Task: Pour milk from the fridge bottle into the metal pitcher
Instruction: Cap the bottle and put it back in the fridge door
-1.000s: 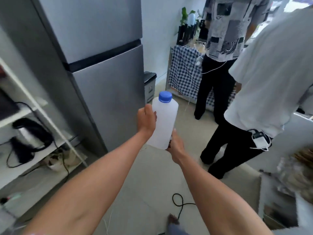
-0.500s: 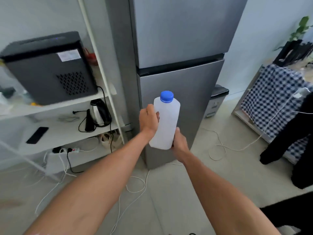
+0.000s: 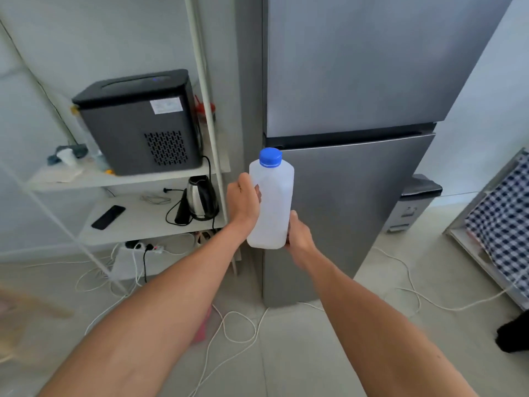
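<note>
White translucent plastic bottle [image 3: 270,206] with blue screw cap [image 3: 270,157] stands upright at frame centre, left hand [image 3: 243,202] gripping its upper side, right hand [image 3: 297,236] cupping its base; no pitcher visible.

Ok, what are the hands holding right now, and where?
The milk bottle: left hand grips its upper side, right hand holds the bottom corner. Blue cap on.
</note>
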`<act>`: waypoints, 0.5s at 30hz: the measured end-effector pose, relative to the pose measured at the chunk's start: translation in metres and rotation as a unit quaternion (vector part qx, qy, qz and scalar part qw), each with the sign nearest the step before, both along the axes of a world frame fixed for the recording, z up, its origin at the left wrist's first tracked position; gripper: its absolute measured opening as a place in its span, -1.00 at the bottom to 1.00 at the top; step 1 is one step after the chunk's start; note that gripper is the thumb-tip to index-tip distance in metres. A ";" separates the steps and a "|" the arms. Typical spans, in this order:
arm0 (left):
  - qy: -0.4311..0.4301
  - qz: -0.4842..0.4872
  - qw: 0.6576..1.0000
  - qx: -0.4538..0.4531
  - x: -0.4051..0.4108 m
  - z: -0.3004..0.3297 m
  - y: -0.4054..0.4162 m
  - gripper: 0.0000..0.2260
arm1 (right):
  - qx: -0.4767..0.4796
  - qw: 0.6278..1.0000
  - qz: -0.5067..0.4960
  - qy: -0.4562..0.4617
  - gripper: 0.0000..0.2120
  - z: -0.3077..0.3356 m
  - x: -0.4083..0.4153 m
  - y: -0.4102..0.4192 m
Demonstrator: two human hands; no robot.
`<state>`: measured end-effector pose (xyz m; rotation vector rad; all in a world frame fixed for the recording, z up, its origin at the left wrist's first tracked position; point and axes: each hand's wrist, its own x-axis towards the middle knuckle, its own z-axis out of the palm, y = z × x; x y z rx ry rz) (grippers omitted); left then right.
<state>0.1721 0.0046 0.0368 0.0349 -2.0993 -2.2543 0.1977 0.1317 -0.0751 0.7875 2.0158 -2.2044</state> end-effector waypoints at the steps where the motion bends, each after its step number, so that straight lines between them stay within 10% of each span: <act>1: -0.001 0.004 1.000 0.004 -0.003 0.001 0.000 -0.59 | 0.009 1.000 0.006 -0.003 -0.48 0.003 -0.003 0.000; 11: -0.008 0.007 1.000 0.029 -0.032 -0.006 -0.012 -0.63 | 0.299 0.938 -0.033 0.174 -0.60 0.123 -0.098 0.031; 15: -0.014 0.006 0.999 0.033 -0.039 -0.012 -0.018 -0.63 | 0.364 0.926 0.010 0.099 -0.48 0.145 -0.134 0.038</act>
